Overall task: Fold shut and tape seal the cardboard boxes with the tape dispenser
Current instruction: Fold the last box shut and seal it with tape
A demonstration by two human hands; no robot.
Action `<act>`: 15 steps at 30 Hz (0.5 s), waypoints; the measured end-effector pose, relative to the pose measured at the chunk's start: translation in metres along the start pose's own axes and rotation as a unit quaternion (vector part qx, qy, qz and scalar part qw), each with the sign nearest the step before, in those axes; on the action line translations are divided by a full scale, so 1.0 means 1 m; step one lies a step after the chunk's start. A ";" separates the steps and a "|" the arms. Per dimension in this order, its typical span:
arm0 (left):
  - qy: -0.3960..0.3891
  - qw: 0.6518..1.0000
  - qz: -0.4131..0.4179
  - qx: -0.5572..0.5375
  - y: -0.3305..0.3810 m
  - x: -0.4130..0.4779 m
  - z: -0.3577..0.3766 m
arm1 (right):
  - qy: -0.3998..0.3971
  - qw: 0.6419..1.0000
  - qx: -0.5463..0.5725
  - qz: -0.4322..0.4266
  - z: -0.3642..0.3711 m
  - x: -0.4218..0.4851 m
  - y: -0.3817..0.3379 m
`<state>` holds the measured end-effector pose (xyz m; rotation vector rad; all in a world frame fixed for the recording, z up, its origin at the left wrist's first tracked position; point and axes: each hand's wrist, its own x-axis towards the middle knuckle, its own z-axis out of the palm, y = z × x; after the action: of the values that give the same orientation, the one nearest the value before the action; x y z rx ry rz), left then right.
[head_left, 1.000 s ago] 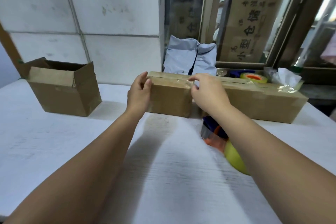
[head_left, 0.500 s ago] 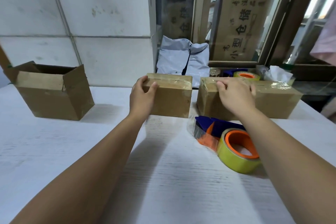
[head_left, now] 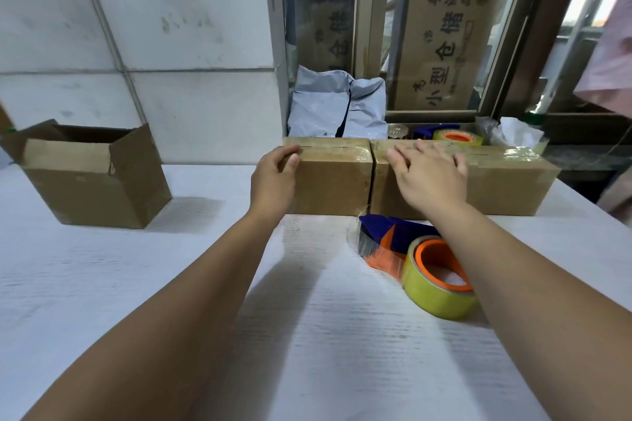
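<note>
The left hand [head_left: 275,174] is gripping the left end of a small sealed box [head_left: 335,181], its fingers curling over the top edge and the thumb lying against the front face. The right hand [head_left: 427,174] is resting on the top of a longer sealed box [head_left: 506,188] near that box's left end, its fingers straight, spread and holding nothing. Both boxes are sitting side by side at the far edge of the white table [head_left: 102,284], flaps closed and clear tape shining along their tops, with only a thin dark gap showing between them.

The tape dispenser [head_left: 393,243], blue and orange and carrying a yellowish roll, is lying on the table just in front of the longer box, under the right forearm, with neither hand touching it. An open box [head_left: 89,188] is standing well apart to the left, its flaps sticking up. Behind the sealed boxes, grey mailer bags [head_left: 325,102] are leaning by the window frame and a second tape dispenser [head_left: 448,136] is sitting on the sill
</note>
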<state>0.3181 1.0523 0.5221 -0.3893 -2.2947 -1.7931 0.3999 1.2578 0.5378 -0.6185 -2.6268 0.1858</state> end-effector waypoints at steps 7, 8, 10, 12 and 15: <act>0.010 0.999 -0.024 0.018 0.006 0.007 0.001 | -0.009 0.999 -0.044 -0.030 0.002 0.000 0.006; 0.013 0.999 -0.025 0.021 0.007 0.008 0.001 | -0.005 0.998 -0.046 -0.030 0.002 0.000 0.006; 0.017 0.999 -0.025 0.022 0.008 0.008 0.001 | 0.000 0.999 -0.045 -0.026 0.004 0.000 0.005; 0.019 0.999 -0.027 0.017 0.008 0.008 0.002 | 0.002 0.999 -0.044 -0.024 0.005 0.001 0.004; 0.017 0.999 -0.026 0.014 0.004 0.007 0.003 | 0.006 0.999 -0.045 -0.023 0.005 0.001 0.004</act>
<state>0.3132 1.0568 0.5274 -0.2941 -2.3243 -1.7762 0.3986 1.2618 0.5325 -0.5856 -2.6478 0.0500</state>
